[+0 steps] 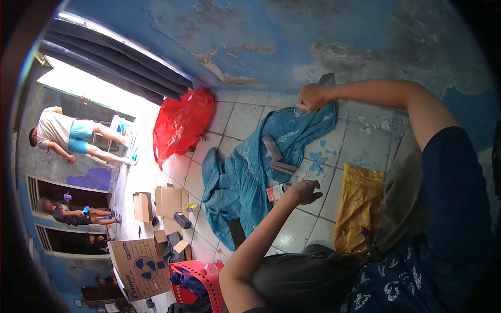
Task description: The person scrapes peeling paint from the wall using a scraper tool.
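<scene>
My right hand (311, 98) is closed around a tool with a flat grey blade (327, 79), close to the base of the peeling blue wall (292, 73). Its handle is hidden by the fingers. My left hand (305, 193) holds nothing and hovers with loosely bent fingers over the tiled floor, beside a small red and white box (277, 192). Crumpled teal cloth (245, 172) lies on the floor between the hands and beyond, with grey blocks (272, 148) on it. Blue paint chips (317, 163) are scattered near the cloth.
A yellow sack (357, 208) lies by my legs. Around the floor are a red plastic bag (182, 122), a red basket (214, 284) with clothes, a large cardboard box (141, 268) and smaller open boxes (171, 202). Two people (55, 125) stand farther off.
</scene>
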`<action>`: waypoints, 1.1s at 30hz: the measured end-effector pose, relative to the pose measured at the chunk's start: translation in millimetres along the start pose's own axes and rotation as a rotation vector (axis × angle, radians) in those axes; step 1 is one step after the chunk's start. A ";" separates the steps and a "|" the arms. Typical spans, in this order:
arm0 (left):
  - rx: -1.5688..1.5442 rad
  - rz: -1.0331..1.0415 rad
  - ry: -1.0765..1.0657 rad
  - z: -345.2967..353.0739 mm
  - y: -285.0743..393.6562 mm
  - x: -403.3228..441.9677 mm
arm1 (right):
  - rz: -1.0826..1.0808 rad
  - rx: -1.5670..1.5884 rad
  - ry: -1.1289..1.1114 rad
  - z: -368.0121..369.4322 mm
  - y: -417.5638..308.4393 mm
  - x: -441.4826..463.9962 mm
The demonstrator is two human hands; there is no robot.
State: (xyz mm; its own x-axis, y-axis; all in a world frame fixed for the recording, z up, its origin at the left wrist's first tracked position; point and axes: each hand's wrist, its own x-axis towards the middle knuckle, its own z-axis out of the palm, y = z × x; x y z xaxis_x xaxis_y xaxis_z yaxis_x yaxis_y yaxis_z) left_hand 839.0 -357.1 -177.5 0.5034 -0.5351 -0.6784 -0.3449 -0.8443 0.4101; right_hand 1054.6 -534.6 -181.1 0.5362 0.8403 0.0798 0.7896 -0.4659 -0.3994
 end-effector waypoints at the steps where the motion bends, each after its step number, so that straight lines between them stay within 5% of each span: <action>1: 0.003 0.000 -0.020 2.1 -1.3 1.1 | -0.006 -0.001 0.036 0.4 0.5 -0.6; 17: -0.005 0.003 -0.036 6.6 -4.8 6.4 | 0.159 0.187 0.312 -24.0 15.8 24.9; 21: -0.013 0.029 -0.006 4.2 -6.0 7.4 | 0.209 0.191 0.307 -16.0 20.8 12.3; 26: -0.048 0.028 -0.012 1.2 -1.7 8.5 | -0.030 0.157 0.304 -6.0 -4.2 19.6; 33: -0.041 0.024 -0.019 3.6 -5.5 11.0 | 0.116 0.223 0.196 -8.8 -10.6 25.0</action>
State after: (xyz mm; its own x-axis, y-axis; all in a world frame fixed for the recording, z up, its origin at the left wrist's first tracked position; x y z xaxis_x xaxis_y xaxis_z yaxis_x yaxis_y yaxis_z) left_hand 843.6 -358.2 -189.4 0.4801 -0.5546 -0.6796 -0.3239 -0.8321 0.4502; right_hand 1062.3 -511.1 -166.9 0.6829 0.7060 0.1876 0.6466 -0.4647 -0.6050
